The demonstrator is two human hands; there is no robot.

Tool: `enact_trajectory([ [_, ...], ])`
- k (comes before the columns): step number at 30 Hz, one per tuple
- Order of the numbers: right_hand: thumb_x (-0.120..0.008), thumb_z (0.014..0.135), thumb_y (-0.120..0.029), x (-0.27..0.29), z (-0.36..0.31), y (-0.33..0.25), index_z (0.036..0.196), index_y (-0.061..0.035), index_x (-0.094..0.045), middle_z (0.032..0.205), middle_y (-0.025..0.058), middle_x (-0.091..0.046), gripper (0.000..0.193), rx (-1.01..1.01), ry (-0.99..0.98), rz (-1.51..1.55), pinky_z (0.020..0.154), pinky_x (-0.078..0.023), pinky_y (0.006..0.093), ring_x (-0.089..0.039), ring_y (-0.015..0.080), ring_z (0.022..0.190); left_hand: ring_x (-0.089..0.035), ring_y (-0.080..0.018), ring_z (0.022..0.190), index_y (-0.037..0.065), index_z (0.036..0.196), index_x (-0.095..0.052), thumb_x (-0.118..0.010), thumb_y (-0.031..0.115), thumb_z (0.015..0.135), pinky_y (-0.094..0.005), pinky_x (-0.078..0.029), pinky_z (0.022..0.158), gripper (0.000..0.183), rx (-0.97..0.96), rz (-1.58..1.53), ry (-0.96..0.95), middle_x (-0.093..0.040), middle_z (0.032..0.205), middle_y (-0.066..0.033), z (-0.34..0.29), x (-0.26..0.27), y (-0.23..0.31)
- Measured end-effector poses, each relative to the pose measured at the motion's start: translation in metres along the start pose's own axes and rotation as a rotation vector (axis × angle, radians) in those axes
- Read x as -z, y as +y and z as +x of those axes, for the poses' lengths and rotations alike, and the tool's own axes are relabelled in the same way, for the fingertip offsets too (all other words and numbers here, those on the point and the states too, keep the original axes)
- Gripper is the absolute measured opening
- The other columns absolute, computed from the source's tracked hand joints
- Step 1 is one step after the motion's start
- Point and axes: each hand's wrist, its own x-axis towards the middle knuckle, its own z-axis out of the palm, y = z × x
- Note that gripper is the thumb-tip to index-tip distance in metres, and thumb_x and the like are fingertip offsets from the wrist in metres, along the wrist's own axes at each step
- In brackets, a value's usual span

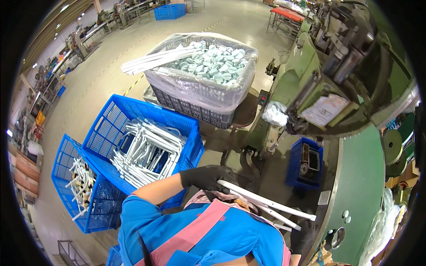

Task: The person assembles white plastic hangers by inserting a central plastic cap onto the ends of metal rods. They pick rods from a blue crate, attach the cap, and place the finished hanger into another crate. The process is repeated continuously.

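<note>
My left hand [208,177], in a black glove, is closed round one end of a white tube frame [270,202]. Its long bars slant down to the right in front of my body, with small holes along them. At their far end my right hand [304,235], also black-gloved, is closed against a lower bar; its fingers are partly hidden. To the left of my left hand, a large blue crate [98,137] holds many bent white tubes [148,150]. Nearby stands a green machine [288,88] with a plastic-covered sheet [326,109] on it.
A plastic-lined dark crate [195,104] holds pale green pieces [222,62], with white strips [155,60] across its rim. Another blue crate [102,208] stands left. A green worktop [361,177] is at right, with a small blue bin [294,164] beside it.
</note>
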Motion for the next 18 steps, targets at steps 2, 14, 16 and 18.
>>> enact_trajectory([
  [2,-0.073,0.069,-0.015,-0.015,0.017,-0.022,0.084,-0.0086,-0.059,0.097,0.0097,-0.056,0.022,0.088,0.045,-0.132,0.082,-0.043,0.0441,-0.053,0.0325,0.094,-0.062,-0.0232,0.094,0.01,0.116,-0.065,-0.074,0.019,0.079,-0.0326,-0.048,0.08,0.04,0.096,-0.023,-0.044,-0.062,0.108,-0.0104,0.018,0.023,-0.001],
  [14,-0.064,0.069,-0.008,-0.072,0.118,-0.109,0.084,-0.0102,-0.06,0.105,0.0109,-0.057,0.015,0.267,-0.148,0.02,0.083,-0.043,0.0481,-0.054,0.033,0.097,-0.061,-0.0247,0.097,0.009,0.117,-0.063,-0.073,0.021,0.08,-0.0354,-0.048,0.084,0.041,0.064,0.018,-0.342,-0.064,0.109,-0.0122,0.082,0.153,-0.057],
  [16,-0.062,0.065,-0.008,-0.069,0.133,-0.136,0.075,-0.0097,-0.06,0.092,0.0086,-0.059,0.011,0.192,-0.142,0.1,0.065,-0.046,0.0458,-0.056,0.031,0.081,-0.061,-0.0248,0.098,0.006,0.117,-0.063,-0.072,0.022,0.081,-0.0359,-0.048,0.084,0.04,0.024,0.085,-0.355,-0.064,0.11,-0.0127,0.094,0.189,-0.058],
  [18,-0.062,0.063,-0.009,-0.071,0.143,-0.145,0.073,-0.0104,-0.06,0.089,0.0085,-0.059,0.01,0.169,-0.146,0.04,0.062,-0.046,0.0445,-0.057,0.0304,0.079,-0.062,-0.0259,0.098,0.003,0.114,-0.063,-0.07,0.023,0.083,-0.0364,-0.049,0.084,0.037,-0.039,-0.075,-0.168,-0.062,0.114,-0.0142,0.11,0.242,-0.074],
])
